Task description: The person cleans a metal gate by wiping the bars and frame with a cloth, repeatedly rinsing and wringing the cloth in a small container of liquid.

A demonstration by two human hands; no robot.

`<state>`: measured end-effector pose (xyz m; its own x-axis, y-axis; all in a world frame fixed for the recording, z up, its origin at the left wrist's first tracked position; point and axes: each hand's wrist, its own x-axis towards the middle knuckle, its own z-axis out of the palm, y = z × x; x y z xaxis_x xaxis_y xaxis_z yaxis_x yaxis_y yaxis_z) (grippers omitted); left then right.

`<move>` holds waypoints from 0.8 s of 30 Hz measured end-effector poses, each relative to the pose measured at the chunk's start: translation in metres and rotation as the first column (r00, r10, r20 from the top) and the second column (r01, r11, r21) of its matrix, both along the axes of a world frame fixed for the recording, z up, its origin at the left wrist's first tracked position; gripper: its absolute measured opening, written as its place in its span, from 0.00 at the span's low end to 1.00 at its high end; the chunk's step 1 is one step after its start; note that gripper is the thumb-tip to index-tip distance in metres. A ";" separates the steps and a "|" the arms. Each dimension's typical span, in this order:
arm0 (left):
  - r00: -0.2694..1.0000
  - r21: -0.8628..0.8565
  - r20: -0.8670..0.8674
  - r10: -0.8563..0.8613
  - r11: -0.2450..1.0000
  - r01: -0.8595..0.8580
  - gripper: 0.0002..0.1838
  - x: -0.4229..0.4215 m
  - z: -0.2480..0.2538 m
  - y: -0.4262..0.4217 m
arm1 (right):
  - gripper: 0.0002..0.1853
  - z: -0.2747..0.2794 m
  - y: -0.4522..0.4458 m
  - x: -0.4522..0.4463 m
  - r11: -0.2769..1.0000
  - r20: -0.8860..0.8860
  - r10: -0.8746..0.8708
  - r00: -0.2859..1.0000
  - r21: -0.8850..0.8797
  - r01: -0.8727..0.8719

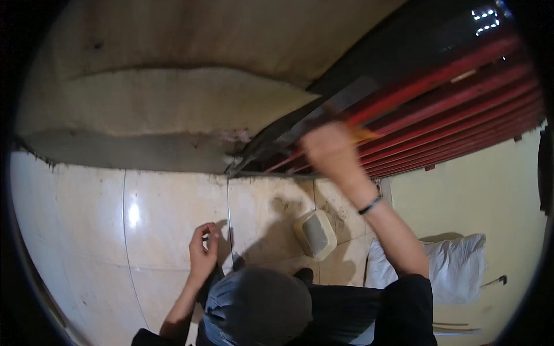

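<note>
We face a pale wall (173,104), a tiled floor (167,225) and red slats (461,104), with a tub (299,232) of grey material (315,232) below; beside the slats, the blurred flat grey tool (355,98) would, we judge, work best under light, even pressure. Our right hand (332,149) clamps it, arm (398,233) outstretched; our left hand (204,248) hangs low, fingers curled, contents unclear.

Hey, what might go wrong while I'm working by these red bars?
Your right hand appears to hold a blade close to the red bars, so it might scratch them or you might scrape your knuckles. The tub on the tiles in front of you could get knocked.
</note>
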<state>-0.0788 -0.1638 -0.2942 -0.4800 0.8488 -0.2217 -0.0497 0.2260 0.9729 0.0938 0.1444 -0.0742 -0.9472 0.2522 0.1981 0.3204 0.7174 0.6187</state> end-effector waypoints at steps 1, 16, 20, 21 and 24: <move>0.999 0.046 -0.049 -0.013 0.999 0.015 0.15 -0.003 0.000 0.005 | 0.04 -0.043 -0.002 0.009 0.999 0.060 0.039 0.997 -0.032 -0.037; 0.979 0.035 -0.165 0.120 0.993 -0.116 0.13 -0.055 0.014 -0.019 | 0.12 0.221 0.012 -0.007 0.950 -0.201 0.180 0.963 0.291 -0.116; 0.970 0.042 -0.130 0.207 0.978 -0.203 0.14 -0.066 0.046 -0.009 | 0.03 0.034 0.019 0.000 0.984 -0.008 0.172 0.985 -0.034 -0.172; 0.966 0.102 -0.116 0.232 0.970 -0.221 0.14 -0.072 0.053 -0.009 | 0.03 0.025 0.022 0.000 0.952 -0.050 0.303 0.952 0.056 -0.300; 0.939 0.246 -0.146 0.312 0.931 -0.271 0.15 -0.095 0.093 -0.009 | 0.03 0.065 0.027 0.001 0.905 -0.041 0.406 0.913 0.154 -0.395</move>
